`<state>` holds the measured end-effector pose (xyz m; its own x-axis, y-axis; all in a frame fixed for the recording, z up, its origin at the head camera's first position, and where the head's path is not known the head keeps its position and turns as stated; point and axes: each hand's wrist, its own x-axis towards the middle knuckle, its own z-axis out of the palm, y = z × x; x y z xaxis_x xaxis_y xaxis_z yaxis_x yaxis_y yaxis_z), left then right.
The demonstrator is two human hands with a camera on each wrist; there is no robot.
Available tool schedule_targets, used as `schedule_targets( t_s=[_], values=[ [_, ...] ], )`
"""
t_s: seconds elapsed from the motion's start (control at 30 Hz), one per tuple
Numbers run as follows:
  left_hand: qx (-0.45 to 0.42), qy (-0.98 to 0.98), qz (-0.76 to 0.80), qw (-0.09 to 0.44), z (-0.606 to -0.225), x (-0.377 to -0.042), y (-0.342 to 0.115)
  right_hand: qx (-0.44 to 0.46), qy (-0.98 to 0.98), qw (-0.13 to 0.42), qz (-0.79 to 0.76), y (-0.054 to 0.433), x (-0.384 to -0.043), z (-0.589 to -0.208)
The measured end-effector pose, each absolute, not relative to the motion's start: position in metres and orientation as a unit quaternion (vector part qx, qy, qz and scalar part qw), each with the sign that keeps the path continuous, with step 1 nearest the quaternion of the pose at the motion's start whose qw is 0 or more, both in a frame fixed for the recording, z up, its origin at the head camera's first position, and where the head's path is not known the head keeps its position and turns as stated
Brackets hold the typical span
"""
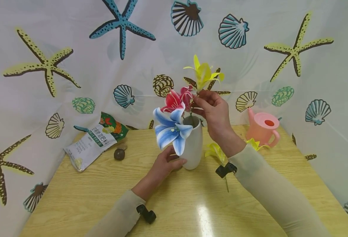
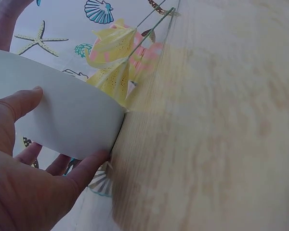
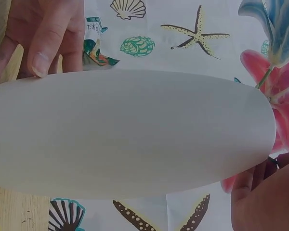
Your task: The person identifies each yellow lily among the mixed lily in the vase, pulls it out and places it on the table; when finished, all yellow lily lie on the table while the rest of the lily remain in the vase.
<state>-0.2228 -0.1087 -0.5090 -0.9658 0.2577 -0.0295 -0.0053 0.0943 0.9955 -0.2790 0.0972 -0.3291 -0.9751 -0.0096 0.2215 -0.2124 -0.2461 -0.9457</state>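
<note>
A white vase (image 1: 193, 153) stands upright on the table. Near its base my left hand (image 1: 167, 161) holds it, with thumb and fingers on either side, as the left wrist view shows. Above the vase's mouth, my right hand (image 1: 216, 110) pinches the stem of a yellow artificial lily (image 1: 204, 75); part of that stem is hidden by the fingers. A blue-and-white lily (image 1: 173, 130) leans out over the vase's left front. Behind it are pink-red lilies (image 1: 173, 101), close to the right fingertips. The vase (image 3: 135, 134) fills much of the right wrist view.
More yellow lilies (image 1: 216, 153) lie on the wooden table (image 1: 88, 200), right of the vase. A pink watering can (image 1: 260, 128) stands at the back right. On the left are a snack bag (image 1: 95, 143) and a dark round object (image 1: 119, 154). A patterned cloth (image 1: 150, 19) hangs behind.
</note>
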Motion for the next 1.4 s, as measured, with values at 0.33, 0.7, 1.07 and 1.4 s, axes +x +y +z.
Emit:
schedule_targets(
  t_s=[0.33, 0.7, 1.07, 1.4],
  values=[
    [0.093, 0.731, 0.668, 0.101, -0.509, -0.221, -0.109, 0.109, -0.592, 0.056, 0.796, 0.098, -0.276, -0.326],
    [0.094, 0.726, 0.673, 0.103, -0.511, -0.222, -0.109, 0.11, -0.587, 0.069, 0.799, 0.105, -0.278, -0.325],
    [0.089, 0.738, 0.661, 0.099, -0.507, -0.222, -0.108, 0.125, -0.539, 0.083, 0.829, 0.122, -0.277, -0.316],
    [0.094, 0.734, 0.664, 0.103, -0.507, -0.221, -0.109, 0.106, -0.533, 0.086, 0.835, 0.143, -0.266, -0.322]
  ],
)
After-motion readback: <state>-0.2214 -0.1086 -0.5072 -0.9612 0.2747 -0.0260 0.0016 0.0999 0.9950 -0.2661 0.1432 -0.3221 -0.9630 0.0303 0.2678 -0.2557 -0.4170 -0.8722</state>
